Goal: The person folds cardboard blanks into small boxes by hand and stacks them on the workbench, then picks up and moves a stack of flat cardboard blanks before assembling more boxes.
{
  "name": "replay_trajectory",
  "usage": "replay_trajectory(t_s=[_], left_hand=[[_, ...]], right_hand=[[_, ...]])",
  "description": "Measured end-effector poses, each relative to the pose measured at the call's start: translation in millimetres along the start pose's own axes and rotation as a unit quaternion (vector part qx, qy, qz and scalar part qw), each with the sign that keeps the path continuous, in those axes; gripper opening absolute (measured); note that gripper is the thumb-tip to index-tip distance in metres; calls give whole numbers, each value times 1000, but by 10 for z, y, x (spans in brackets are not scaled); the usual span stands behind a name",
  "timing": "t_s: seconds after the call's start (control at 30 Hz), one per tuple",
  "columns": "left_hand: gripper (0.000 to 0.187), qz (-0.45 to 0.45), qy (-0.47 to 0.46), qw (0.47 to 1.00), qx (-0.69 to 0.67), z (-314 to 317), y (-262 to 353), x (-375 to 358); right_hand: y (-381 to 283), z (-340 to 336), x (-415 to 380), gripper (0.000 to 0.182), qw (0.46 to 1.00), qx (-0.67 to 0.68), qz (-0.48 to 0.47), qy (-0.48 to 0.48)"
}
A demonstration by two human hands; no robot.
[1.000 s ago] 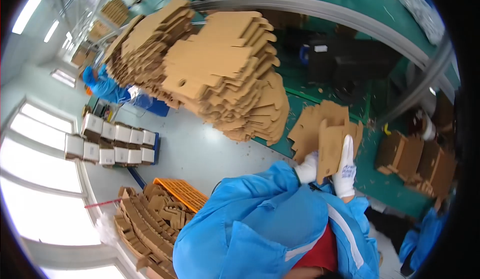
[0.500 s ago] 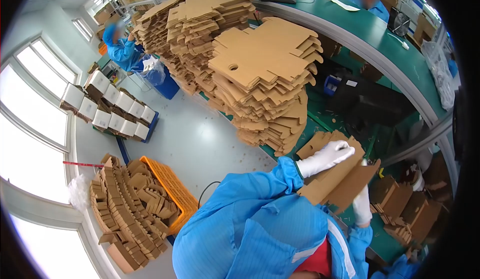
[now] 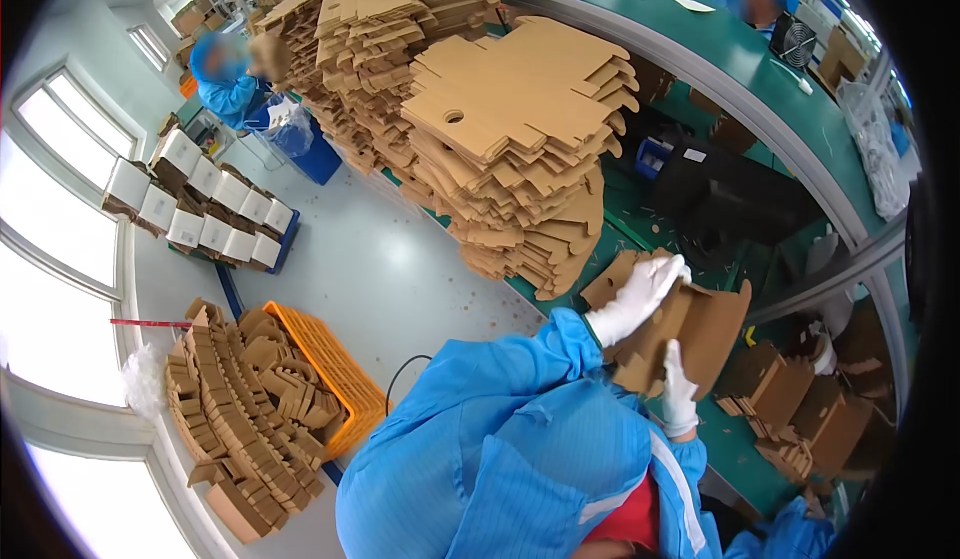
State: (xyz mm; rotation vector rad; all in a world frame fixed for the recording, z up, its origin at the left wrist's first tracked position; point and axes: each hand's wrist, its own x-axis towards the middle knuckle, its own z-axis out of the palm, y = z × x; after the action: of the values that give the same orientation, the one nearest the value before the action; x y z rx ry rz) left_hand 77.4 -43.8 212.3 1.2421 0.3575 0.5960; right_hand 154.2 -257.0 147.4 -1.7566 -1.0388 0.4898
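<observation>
A brown cardboard box blank (image 3: 708, 344), partly folded into a trough shape, is between my two hands above the green bench. My white-gloved left hand (image 3: 640, 301) is closed over its upper left edge, fingertips bent over the rim. At the near end, my white-gloved right hand (image 3: 680, 395) grips the cardboard, one digit stretched up along the inner side and the others partly hidden by the panel. Just beyond my left hand, another piece of cut cardboard (image 3: 606, 281) lies on the bench.
Tall stacks of flat box blanks (image 3: 515, 89) stand ahead. Folded boxes (image 3: 815, 409) sit at the right, near a metal frame (image 3: 868, 259). An orange crate (image 3: 325, 374) with cardboard inserts is on the left floor. Co-workers in blue (image 3: 228, 84) are farther off.
The box blank's panels have spread into a wider trough. My right hand has come from behind the outer panel to the near end. My left hand's fingers have straightened somewhat.
</observation>
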Motion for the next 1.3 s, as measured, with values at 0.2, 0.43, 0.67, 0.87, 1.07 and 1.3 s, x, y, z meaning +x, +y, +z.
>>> replay_trajectory(t_s=[0.2,0.43,0.67,0.87,1.07,1.3], left_hand=[[41,-204,-192,959,50,-236,160,-183],[36,93,-187,837,506,-354,-1218,-505],[71,-176,-129,975,45,-284,217,-361],[68,-205,13,974,-96,-502,-199,-170],[61,-191,-45,981,-6,-513,-7,-193],[54,-142,46,982,114,-144,-39,-317]], right_hand=[[-522,-577,322,32,999,-43,-13,-3],[-1229,-280,251,47,962,-196,-148,-116],[-368,-389,428,50,993,1,34,112],[-373,-415,332,54,983,-129,-111,69],[-664,-482,429,66,1000,-15,-7,-10],[-873,-60,482,63,967,117,-148,172]])
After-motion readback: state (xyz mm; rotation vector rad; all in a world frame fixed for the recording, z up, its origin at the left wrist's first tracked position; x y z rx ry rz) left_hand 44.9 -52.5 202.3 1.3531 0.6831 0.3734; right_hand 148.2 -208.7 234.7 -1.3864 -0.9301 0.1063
